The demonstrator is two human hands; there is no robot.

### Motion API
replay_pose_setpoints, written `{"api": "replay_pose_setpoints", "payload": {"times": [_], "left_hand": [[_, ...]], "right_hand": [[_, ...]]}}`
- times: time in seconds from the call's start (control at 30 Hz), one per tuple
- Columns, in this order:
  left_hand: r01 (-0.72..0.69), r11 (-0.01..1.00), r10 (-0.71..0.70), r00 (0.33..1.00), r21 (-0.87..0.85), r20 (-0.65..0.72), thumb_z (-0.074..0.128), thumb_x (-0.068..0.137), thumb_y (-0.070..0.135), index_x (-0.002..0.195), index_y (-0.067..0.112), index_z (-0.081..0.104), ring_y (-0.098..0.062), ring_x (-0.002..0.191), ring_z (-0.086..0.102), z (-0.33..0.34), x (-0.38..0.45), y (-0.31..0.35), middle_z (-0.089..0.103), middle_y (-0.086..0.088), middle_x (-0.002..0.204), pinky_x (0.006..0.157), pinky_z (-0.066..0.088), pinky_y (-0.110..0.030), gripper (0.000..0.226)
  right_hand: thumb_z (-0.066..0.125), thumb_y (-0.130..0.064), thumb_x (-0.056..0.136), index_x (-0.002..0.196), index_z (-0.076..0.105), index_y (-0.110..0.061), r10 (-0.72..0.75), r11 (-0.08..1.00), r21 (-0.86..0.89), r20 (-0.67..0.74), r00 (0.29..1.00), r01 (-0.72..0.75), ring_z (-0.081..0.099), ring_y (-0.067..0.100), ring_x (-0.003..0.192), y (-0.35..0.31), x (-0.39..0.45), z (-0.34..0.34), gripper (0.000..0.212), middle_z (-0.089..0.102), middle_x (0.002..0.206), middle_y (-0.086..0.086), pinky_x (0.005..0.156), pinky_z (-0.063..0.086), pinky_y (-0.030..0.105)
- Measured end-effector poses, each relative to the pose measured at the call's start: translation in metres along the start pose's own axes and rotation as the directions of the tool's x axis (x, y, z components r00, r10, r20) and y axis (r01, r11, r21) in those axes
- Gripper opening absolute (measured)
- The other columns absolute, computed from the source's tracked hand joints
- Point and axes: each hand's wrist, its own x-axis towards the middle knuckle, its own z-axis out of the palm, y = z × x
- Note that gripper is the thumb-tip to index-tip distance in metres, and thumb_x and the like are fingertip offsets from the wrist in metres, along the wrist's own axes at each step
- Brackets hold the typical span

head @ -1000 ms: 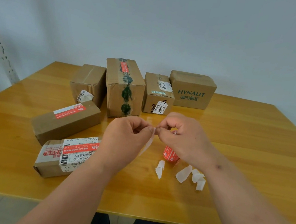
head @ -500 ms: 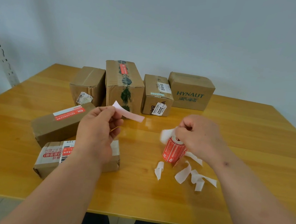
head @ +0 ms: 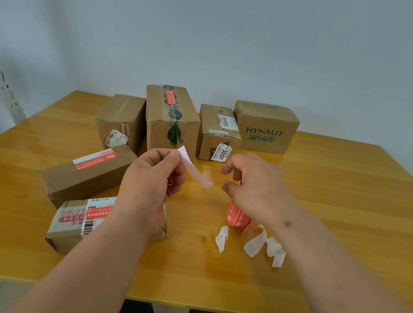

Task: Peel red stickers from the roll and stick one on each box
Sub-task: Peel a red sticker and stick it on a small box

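Pale sticker point(head: 194, 167) slanted between my hands, its upper end pinched in my left hand point(head: 152, 184); my right hand point(head: 253, 186) hung loose, empty, thumb near its lower tip, above the roll point(head: 237, 216).

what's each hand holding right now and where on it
The left hand pinches a peeled sticker strip by its upper end. The right hand is near the strip's free end and holds nothing.

left hand point(head: 147, 186): centre frame, pinches a peeled sticker point(head: 194, 169)
right hand point(head: 252, 188): fingers loosely curled, just beside sticker's end
roll point(head: 237, 216): on worktop point(head: 346, 207), under right hand
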Motion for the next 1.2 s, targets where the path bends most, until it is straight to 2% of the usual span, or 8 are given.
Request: {"api": "replay_pose_setpoints", "payload": {"times": [0.27,0.37,0.47,0.63,0.73,0.87,1.07,1.2], "left_hand": [[-0.044,0.999,0.044,0.989,-0.006,0.141,0.054,0.097,0.016,0.082,0.017,0.069,-0.014,0.069,0.060,0.003,0.001,-0.002,0.066,-0.002,0.074,0.072,0.050,-0.030,0.021],[-0.080,0.997,0.080,0.975,-0.007,0.206,0.053,0.097,0.015,0.083,0.017,0.069,-0.015,0.072,0.062,0.004,0.002,0.000,0.068,-0.003,0.075,0.072,0.049,-0.030,0.021],[-0.076,0.995,0.088,0.966,-0.058,0.243,0.052,0.096,0.013,0.089,0.015,0.070,-0.015,0.074,0.064,0.003,0.002,0.003,0.069,-0.005,0.078,0.076,0.050,-0.031,0.019],[0.050,0.990,-0.005,0.946,-0.133,0.325,0.039,0.099,0.007,0.109,0.010,0.069,-0.022,0.084,0.068,-0.007,0.003,0.007,0.072,-0.010,0.090,0.079,0.052,-0.038,0.032],[0.093,0.993,-0.071,0.963,-0.073,0.261,0.038,0.101,0.022,0.116,0.010,0.066,-0.024,0.089,0.067,-0.005,0.002,0.010,0.071,-0.011,0.096,0.079,0.053,-0.042,0.034],[-0.109,0.936,0.023,0.968,0.335,0.251,0.068,0.088,0.025,0.094,0.017,0.073,-0.018,0.076,0.066,-0.001,0.003,0.007,0.072,-0.004,0.080,0.078,0.060,-0.040,0.012],[-0.202,0.857,0.132,0.975,0.474,0.177,0.068,0.088,0.009,0.087,0.017,0.072,-0.016,0.069,0.066,-0.005,0.009,0.011,0.069,-0.005,0.072,0.075,0.061,-0.036,0.008],[-0.279,0.756,0.152,0.955,0.593,0.256,0.066,0.084,0.044,0.100,0.030,0.065,-0.009,0.085,0.061,-0.001,0.006,0.018,0.064,0.008,0.091,0.072,0.054,-0.025,0.021]], "right_hand": [[0.036,-0.038,0.101,0.104,0.066,-0.014,0.054,0.918,0.380,0.173,0.984,-0.117,0.067,0.020,0.086,-0.008,0.001,-0.008,0.038,0.072,0.090,-0.003,0.081,0.050,0.041],[0.046,-0.034,0.099,0.103,0.068,-0.016,0.036,0.763,0.603,0.318,0.947,-0.231,0.068,0.015,0.077,-0.008,0.003,-0.011,0.029,0.075,0.085,-0.001,0.079,0.047,0.031],[0.058,-0.015,0.092,0.096,0.072,-0.018,0.011,0.674,0.705,0.286,0.958,-0.218,0.061,0.009,0.068,-0.004,0.005,-0.014,0.014,0.073,0.076,-0.002,0.067,0.041,0.023],[0.066,-0.013,0.087,0.087,0.072,-0.027,0.074,0.749,0.646,0.142,0.987,-0.149,0.061,0.005,0.071,0.003,0.007,-0.019,0.015,0.072,0.080,-0.004,0.075,0.051,0.036],[0.069,-0.017,0.085,0.090,0.069,-0.030,0.084,0.815,0.571,0.053,0.995,-0.099,0.063,-0.001,0.068,0.003,0.007,-0.019,0.014,0.070,0.080,-0.010,0.069,0.051,0.026],[0.071,-0.026,0.084,0.094,0.070,-0.032,0.010,0.887,0.459,0.086,0.996,-0.049,0.065,0.002,0.075,0.000,0.005,-0.018,0.012,0.071,0.082,-0.010,0.066,0.052,0.017],[0.070,-0.021,0.085,0.083,0.067,-0.031,0.068,0.898,0.432,0.051,0.996,-0.084,0.068,0.012,0.072,0.007,0.009,-0.016,0.010,0.070,0.073,-0.007,0.069,0.057,0.032],[0.068,-0.022,0.086,0.080,0.066,-0.028,0.046,0.893,0.446,0.036,0.998,-0.057,0.064,0.005,0.069,0.002,0.014,-0.014,0.008,0.067,0.073,-0.010,0.061,0.051,0.023]]}}
